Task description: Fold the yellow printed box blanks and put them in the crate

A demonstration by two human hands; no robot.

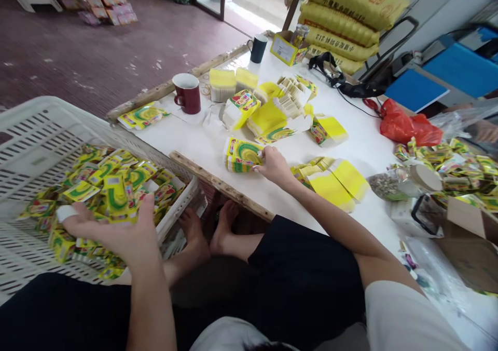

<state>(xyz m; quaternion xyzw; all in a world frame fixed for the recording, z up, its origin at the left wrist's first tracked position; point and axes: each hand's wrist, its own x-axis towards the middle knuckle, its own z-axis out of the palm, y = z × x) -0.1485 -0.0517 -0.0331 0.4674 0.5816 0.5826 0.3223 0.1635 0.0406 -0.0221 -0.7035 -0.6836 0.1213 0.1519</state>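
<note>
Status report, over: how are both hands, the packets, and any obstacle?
Left hand open over yellow packets in white crate. Right hand touching yellow-green packaging on table. Maroon mug nearby, not blocking either hand.

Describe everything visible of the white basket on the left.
The white basket looks like plastic, with slotted walls and a rim. Open-topped, it stands beside the table, at the person's left, heaped with small yellow-and-green packets. The left hand is over the heap, fingers spread; whether it touches them is unclear. The basket's left side runs out of the picture.
</note>
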